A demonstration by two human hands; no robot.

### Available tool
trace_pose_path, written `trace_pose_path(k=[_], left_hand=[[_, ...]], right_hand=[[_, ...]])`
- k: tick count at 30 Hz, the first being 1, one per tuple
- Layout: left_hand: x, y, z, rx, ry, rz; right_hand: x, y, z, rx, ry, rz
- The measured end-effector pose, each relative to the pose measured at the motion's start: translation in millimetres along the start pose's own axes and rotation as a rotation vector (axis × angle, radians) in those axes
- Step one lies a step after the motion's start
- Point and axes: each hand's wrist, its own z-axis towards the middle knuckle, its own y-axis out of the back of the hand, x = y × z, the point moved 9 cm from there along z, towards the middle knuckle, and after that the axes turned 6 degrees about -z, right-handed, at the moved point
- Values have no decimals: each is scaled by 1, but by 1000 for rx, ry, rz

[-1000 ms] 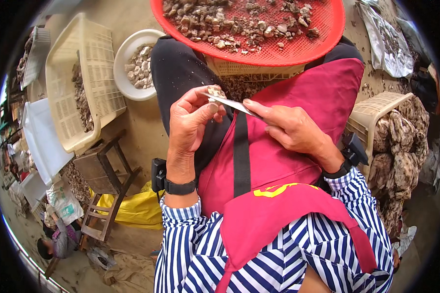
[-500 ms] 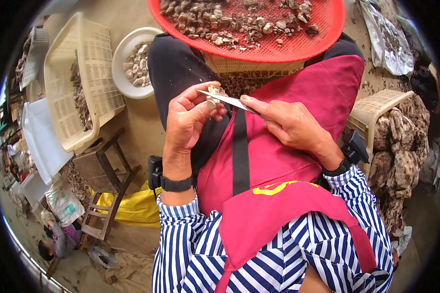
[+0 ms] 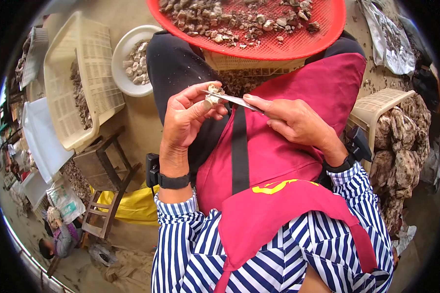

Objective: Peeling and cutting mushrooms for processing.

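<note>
1. The pale chunk is sitting pinched between the thumb and fingertips of the left hand, held above the lap, just below the near rim of the red tray. It is too small to tell what it is made of.
2. The knife is lying with its thin blade across the chunk, tip pointing to the person's left. Over the last second the blade has been staying on the chunk while hands and chunk are drifting slightly, so the cutting or scraping is judged to be mid-stroke, not finished.
3. The right hand is closing around the knife's handle end, forefinger stretched along the blade's back; the handle itself is hidden in the fist.
4. The left hand is clamping the chunk firmly; a dark band is circling its wrist.
5. Under both hands a crimson apron is covering the lap, over a blue-and-white striped shirt.
6. The red tray, beyond the knees, is holding many similar rough pieces, brown and pale.
7. To the left, a white bowl is holding a few pale pieces, which suggests finished ones are collecting there.
8. Farther left, a cream crate is leaning on a wooden stool; a second cream basket is standing at right.
</note>
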Motion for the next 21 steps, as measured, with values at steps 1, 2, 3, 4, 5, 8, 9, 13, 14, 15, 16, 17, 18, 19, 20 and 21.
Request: trace_pose_path(k=[1,2,3,4,5,8,9,13,14,15,16,17,18,19,20,21], left_hand=[[0,0,0,1,3,2],[0,1,-1,-6,-1,0],[0,1,-1,-11,-4,-2],[1,1,-1,-12,-3,-2],[4,0,0,-6,8,6],[5,-1,2,13,-6,2],[2,-2,3,24,-34,-10],[6,-1,3,14,16,35],[5,-2,3,2,10,18],[4,-3,2,-9,3,0],[4,-3,2,-9,2,-1],[4,-2,2,-12,-3,-8],[3,-2,1,-14,-9,-15],[2,-2,2,-16,-12,-18],[0,-2,2,-24,-21,-21],[-1,-2,2,-31,-31,-24]], right_hand=[[0,-2,2,-4,-14,-15],[1,-4,5,-5,-26,-30],[2,-6,6,-5,-26,-29],[3,-8,8,-22,-18,-18],[4,-8,10,-40,-11,-8],[5,-10,17,-57,-29,6],[3,-13,19,-57,-28,7],[-2,-14,20,-136,-49,-1],[-4,-14,21,-133,-82,-5],[-7,-15,20,-133,-82,-5],[-10,-11,17,-205,-70,-20],[-12,-4,13,-275,-54,-34],[-13,-2,10,-271,-52,-34],[-6,-2,8,-203,-15,-42],[1,-2,4,-136,18,-49],[1,-5,2,-43,-15,-79]])
